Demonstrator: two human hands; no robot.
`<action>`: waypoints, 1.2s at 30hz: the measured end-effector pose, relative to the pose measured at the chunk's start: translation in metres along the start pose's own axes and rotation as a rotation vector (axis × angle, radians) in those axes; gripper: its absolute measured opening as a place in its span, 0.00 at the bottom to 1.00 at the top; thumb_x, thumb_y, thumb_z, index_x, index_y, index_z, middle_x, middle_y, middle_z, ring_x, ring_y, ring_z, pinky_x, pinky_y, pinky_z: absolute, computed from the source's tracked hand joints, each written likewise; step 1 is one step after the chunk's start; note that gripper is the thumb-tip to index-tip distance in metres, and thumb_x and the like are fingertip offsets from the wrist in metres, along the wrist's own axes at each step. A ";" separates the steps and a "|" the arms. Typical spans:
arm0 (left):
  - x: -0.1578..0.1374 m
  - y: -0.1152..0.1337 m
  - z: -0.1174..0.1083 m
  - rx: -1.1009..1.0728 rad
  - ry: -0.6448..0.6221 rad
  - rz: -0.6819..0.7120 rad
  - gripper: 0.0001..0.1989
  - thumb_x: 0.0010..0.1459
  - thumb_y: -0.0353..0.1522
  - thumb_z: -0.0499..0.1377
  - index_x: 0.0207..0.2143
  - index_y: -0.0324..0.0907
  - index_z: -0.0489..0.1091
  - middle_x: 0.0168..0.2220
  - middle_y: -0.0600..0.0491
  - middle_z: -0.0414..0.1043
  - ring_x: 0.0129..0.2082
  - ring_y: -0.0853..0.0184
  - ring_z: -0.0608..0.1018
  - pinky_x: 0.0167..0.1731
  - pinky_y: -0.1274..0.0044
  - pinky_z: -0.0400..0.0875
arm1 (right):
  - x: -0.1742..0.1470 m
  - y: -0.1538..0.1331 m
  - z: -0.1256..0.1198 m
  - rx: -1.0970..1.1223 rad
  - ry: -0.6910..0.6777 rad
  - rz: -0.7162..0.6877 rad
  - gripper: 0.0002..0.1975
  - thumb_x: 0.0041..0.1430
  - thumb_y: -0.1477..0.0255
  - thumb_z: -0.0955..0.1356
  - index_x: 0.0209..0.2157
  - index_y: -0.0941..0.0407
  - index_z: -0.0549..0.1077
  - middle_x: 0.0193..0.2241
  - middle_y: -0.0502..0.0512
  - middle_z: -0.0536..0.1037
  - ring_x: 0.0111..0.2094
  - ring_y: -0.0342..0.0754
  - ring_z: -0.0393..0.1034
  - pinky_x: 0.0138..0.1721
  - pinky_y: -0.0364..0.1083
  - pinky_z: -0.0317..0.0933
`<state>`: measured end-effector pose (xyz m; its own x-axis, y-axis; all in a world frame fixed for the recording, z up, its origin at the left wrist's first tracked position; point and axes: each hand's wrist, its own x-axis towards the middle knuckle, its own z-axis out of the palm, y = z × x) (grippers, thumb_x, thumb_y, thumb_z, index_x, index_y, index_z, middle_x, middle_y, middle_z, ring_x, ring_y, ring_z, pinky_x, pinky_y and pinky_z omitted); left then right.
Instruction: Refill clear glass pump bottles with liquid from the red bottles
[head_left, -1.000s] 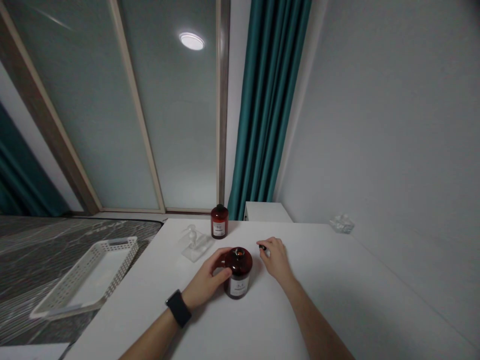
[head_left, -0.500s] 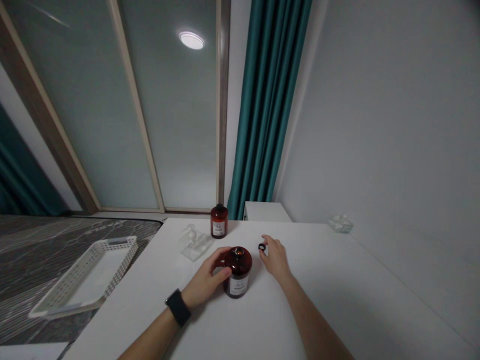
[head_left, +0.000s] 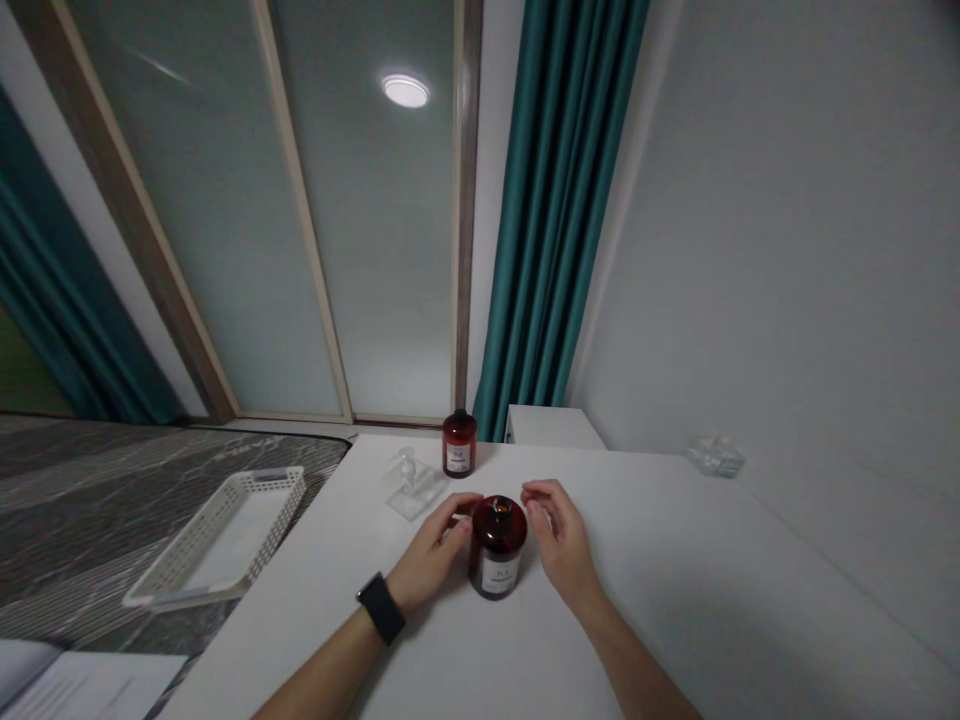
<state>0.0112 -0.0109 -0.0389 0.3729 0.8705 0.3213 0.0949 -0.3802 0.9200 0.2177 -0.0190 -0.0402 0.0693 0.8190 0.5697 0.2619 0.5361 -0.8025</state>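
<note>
So the big dark red bottle [head_left: 499, 560] is standing upright on the white table [head_left: 645, 580], well in from the far edge, and its narrow neck is showing uncapped. The left hand [head_left: 427, 565] is curving beside its left side, thumb and fingers spread in a loose cup; whether the fingertips are touching glass, I can't tell. The right hand [head_left: 564, 540] is hanging just off the other side, fingers loosely bent and parted (whether they're hiding anything, no idea). To steady it well, I'd be cupping lower, around the label, since the shoulder is looking rounded and slick. I'd also be watching that neither wrist is nudging it off balance. Behind, a second bottle [head_left: 459, 448] is standing near the far-left corner, and a clear plastic piece [head_left: 411, 488] is lying toward the left edge.
</note>
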 end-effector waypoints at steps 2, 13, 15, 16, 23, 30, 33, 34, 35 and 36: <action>0.002 0.004 -0.003 0.045 0.057 -0.012 0.19 0.65 0.44 0.52 0.49 0.40 0.69 0.48 0.44 0.74 0.49 0.56 0.75 0.48 0.67 0.68 | -0.004 -0.004 0.005 0.056 -0.064 0.004 0.14 0.62 0.66 0.65 0.49 0.53 0.68 0.42 0.56 0.73 0.44 0.50 0.72 0.46 0.49 0.67; -0.008 0.007 -0.062 0.571 0.377 0.442 0.08 0.60 0.34 0.53 0.35 0.43 0.71 0.27 0.51 0.69 0.28 0.62 0.71 0.31 0.71 0.66 | -0.011 -0.007 0.012 0.054 -0.175 0.101 0.34 0.50 0.68 0.71 0.58 0.51 0.60 0.49 0.58 0.71 0.48 0.54 0.70 0.52 0.53 0.65; -0.007 0.004 -0.073 0.625 0.548 0.460 0.08 0.58 0.34 0.54 0.39 0.43 0.68 0.31 0.50 0.68 0.32 0.61 0.71 0.34 0.70 0.67 | -0.012 -0.006 0.013 0.057 -0.159 0.106 0.33 0.50 0.69 0.71 0.58 0.51 0.61 0.49 0.58 0.71 0.48 0.54 0.70 0.52 0.53 0.65; -0.005 0.001 -0.077 0.649 0.634 0.445 0.10 0.57 0.35 0.56 0.41 0.42 0.67 0.33 0.50 0.67 0.34 0.60 0.71 0.36 0.69 0.68 | -0.013 -0.005 0.013 0.054 -0.157 0.110 0.33 0.49 0.69 0.71 0.58 0.51 0.61 0.49 0.58 0.71 0.48 0.54 0.70 0.52 0.53 0.65; 0.016 -0.037 -0.099 0.455 0.737 -0.050 0.35 0.54 0.45 0.58 0.59 0.40 0.51 0.51 0.42 0.61 0.51 0.52 0.69 0.48 0.60 0.69 | -0.014 -0.002 0.016 0.031 -0.146 0.096 0.32 0.50 0.71 0.71 0.57 0.51 0.61 0.49 0.59 0.71 0.49 0.54 0.70 0.53 0.55 0.65; 0.012 -0.059 -0.097 0.594 0.555 -0.154 0.40 0.44 0.47 0.67 0.54 0.36 0.57 0.47 0.44 0.63 0.47 0.51 0.71 0.51 0.57 0.66 | -0.013 -0.002 0.017 0.026 -0.131 0.103 0.31 0.50 0.71 0.71 0.57 0.50 0.62 0.50 0.59 0.71 0.50 0.55 0.69 0.53 0.56 0.65; 0.011 -0.056 -0.093 0.550 0.523 -0.176 0.30 0.47 0.45 0.66 0.46 0.37 0.62 0.40 0.47 0.65 0.42 0.54 0.73 0.47 0.60 0.68 | -0.013 0.001 0.017 0.027 -0.125 0.095 0.31 0.51 0.70 0.71 0.57 0.50 0.62 0.50 0.59 0.72 0.51 0.55 0.69 0.53 0.56 0.65; 0.011 -0.055 -0.092 0.536 0.511 -0.180 0.27 0.47 0.44 0.66 0.43 0.38 0.62 0.38 0.49 0.66 0.40 0.56 0.73 0.45 0.61 0.69 | -0.013 0.002 0.018 0.028 -0.122 0.093 0.31 0.51 0.70 0.71 0.57 0.50 0.62 0.50 0.59 0.72 0.51 0.55 0.69 0.53 0.56 0.65; 0.011 -0.054 -0.091 0.526 0.494 -0.179 0.25 0.47 0.44 0.66 0.41 0.39 0.63 0.36 0.50 0.66 0.38 0.57 0.73 0.43 0.63 0.70 | -0.012 0.003 0.018 0.028 -0.120 0.094 0.31 0.51 0.70 0.71 0.57 0.50 0.62 0.50 0.59 0.72 0.51 0.55 0.69 0.54 0.56 0.65; 0.011 -0.052 -0.091 0.515 0.472 -0.176 0.23 0.48 0.43 0.66 0.40 0.39 0.63 0.35 0.51 0.67 0.37 0.59 0.73 0.42 0.64 0.70 | -0.011 0.005 0.018 0.029 -0.118 0.097 0.31 0.52 0.70 0.71 0.57 0.50 0.62 0.50 0.59 0.71 0.52 0.55 0.69 0.54 0.56 0.64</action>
<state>-0.0732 0.0472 -0.0628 -0.1157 0.9303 0.3480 0.5837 -0.2198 0.7816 0.2011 -0.0222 -0.0535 -0.0207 0.8847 0.4657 0.2318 0.4574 -0.8585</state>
